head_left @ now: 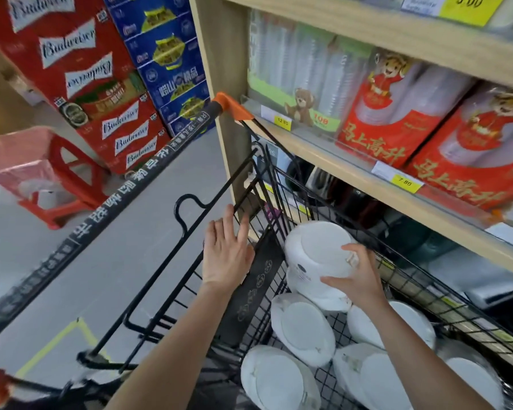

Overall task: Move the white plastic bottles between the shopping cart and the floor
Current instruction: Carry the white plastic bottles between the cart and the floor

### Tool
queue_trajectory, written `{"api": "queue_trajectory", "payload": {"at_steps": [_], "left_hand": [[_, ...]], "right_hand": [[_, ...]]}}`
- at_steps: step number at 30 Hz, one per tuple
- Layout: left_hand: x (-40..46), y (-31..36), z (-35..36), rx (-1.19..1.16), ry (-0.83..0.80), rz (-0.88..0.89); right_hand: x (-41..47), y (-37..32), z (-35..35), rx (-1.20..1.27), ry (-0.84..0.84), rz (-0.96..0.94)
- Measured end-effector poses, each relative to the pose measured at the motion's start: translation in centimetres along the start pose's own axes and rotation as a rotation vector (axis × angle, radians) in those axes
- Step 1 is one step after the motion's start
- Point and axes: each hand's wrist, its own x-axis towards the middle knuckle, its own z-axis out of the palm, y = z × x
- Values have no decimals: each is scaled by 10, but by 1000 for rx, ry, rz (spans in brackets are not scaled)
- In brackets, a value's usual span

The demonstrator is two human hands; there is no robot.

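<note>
bottles in cart (302,329): five white plastic bottles are seen on the wire basket floor, bottoms turned up toward the camera; oval bases, scuffed, small grey marks.
long axis of lying bottles: pointed down and away from the camera, so caps are hidden; exact tilt cannot be told.
held bottle (319,255): white, same oval base, a small round printed label on its side; raised above the others, inside the basket, near the basket's left wall.
held bottle axis: base faced up toward the camera, body run downward, slightly tilted.
right hand (357,281): wrapped on the held bottle's right side, thumb on the lower body, fingers curled over the base edge.
left hand (227,253): spread flat, fingers apart, laid against the cart's folding seat flap; nothing is gripped.
shopping cart (190,261): black wire, black handle bar with white characters, orange end cap at the far end.
floor (101,261): grey, yellow tape corner seen at lower left.
shelf (367,179): wooden, just right of the cart; yellow price tags, red packs of cups.
far left: red stool, red and blue beer cases stacked.
</note>
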Motion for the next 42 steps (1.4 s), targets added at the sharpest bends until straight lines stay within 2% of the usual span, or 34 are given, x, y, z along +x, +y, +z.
{"api": "queue_trajectory", "payload": {"at_steps": [5, 8, 20, 25, 28, 31, 34, 37, 42], "left_hand": [[1, 0, -2, 0, -4, -6], [1, 0, -2, -15, -8, -18], [-1, -1, -1, -21, -51, 8], [-3, 1, -17, -58, -137, 5], [-6, 0, -30, -169, -191, 14], [-4, 8, -49, -290, -212, 133], [3, 35, -65, -506, -403, 358], [7, 76, -79, -530, -529, 599], [-16, 166, -114, -592, -530, 853]], "right_hand": [[-15, 6, -18, -58, -38, -12], [-22, 14, -26, 18, -12, 45], [-31, 7, -1, -44, -58, 107], [-33, -9, -12, -193, -99, 98], [-41, -28, -32, -309, -159, 130], [-52, -39, -59, -382, -206, 174], [-79, -47, -88, -373, -273, 260], [-123, -45, -114, -424, -331, 361], [-208, -12, -162, -368, -158, 445]]}}
